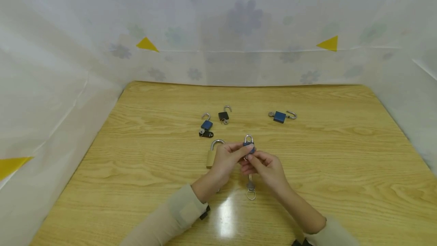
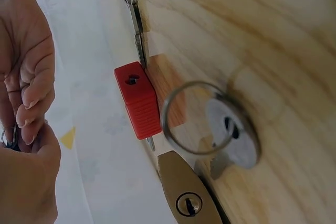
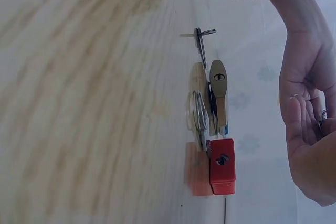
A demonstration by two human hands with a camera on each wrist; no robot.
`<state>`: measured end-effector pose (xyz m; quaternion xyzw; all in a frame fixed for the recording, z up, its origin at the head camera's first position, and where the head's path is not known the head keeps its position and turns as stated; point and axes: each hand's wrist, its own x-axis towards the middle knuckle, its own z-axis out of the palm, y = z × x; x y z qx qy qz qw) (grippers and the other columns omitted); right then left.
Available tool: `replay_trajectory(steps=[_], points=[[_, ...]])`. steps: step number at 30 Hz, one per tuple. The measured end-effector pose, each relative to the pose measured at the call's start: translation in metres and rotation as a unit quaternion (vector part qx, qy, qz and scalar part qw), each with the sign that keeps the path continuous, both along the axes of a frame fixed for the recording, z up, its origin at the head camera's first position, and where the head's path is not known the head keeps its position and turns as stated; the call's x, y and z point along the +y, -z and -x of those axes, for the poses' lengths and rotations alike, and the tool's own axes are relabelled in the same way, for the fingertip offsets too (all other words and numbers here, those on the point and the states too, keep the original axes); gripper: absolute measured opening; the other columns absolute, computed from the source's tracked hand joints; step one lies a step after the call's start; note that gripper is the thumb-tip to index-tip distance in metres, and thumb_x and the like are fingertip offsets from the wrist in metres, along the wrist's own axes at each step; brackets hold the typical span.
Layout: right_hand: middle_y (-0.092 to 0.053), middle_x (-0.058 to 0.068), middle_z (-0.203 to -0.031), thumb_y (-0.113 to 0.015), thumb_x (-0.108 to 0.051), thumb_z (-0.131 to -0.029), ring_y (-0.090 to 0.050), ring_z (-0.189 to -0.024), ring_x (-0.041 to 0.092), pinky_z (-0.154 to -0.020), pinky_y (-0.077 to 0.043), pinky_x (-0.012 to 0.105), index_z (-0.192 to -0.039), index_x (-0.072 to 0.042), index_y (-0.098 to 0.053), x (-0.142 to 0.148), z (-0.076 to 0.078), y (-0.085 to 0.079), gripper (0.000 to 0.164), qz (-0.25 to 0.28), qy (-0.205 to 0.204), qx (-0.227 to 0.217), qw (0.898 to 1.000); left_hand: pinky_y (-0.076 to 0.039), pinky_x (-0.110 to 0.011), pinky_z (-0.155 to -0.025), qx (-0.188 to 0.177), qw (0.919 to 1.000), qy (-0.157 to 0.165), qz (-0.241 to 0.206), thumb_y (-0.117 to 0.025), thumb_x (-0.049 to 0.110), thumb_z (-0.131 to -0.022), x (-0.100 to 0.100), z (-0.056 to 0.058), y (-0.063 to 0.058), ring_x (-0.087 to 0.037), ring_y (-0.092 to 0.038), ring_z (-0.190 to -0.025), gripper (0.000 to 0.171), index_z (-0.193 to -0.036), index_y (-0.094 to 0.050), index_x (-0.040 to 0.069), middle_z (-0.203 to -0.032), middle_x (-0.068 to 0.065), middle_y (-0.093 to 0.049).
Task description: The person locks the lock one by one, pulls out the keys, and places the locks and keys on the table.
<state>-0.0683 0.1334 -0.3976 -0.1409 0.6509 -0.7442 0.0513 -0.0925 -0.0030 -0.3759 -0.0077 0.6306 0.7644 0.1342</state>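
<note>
A small blue padlock [image 1: 249,146] is held up over the middle of the table, its silver shackle pointing away and looking closed. My left hand [image 1: 223,162] pinches its body between thumb and fingers. Just below, my right hand [image 1: 269,168] has thumb and fingertips together on the small key at the padlock's bottom, mostly hidden by the fingers. Under the left hand lies a brass padlock [image 1: 210,158], partly covered. A red padlock [image 2: 137,100] rests on the table in both wrist views; the hands hide it in the head view. A key with a ring [image 1: 251,188] lies nearer me.
Farther back lie a blue padlock with a black tag [image 1: 206,125], a black padlock [image 1: 223,116] and another blue padlock [image 1: 279,117], all with raised shackles and keys. Pale patterned sheeting [image 1: 246,60] closes off the table [image 1: 341,143] at the back and sides.
</note>
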Motion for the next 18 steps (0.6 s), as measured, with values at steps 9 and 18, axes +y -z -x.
replay_trajectory(steps=[9,18], points=[[-0.069,-0.011,-0.074,-0.047,0.001,-0.094,-0.066,-0.066,0.005,-0.062,-0.057,0.022,-0.093,0.031,-0.049,-0.0021,-0.0034,0.0012,0.03,0.0,0.029,0.006,1.0,-0.051,-0.017,-0.064,0.005,0.9995,-0.021,0.022,-0.066,0.011,-0.085,0.0046,-0.0015,0.0029,-0.003,-0.063,-0.069,0.024,-0.099,-0.067,-0.009,-0.092,-0.018,-0.071],[-0.069,-0.01,-0.073,-0.047,0.002,-0.094,-0.065,-0.066,0.004,-0.061,-0.056,0.021,-0.089,0.03,-0.048,-0.0016,-0.0049,0.0041,0.029,0.009,0.038,0.016,0.999,-0.051,-0.016,-0.063,0.011,0.9994,-0.028,0.014,-0.065,0.012,-0.086,0.0076,-0.0026,0.0041,-0.003,-0.063,-0.065,0.025,-0.097,-0.067,-0.011,-0.09,-0.019,-0.071]])
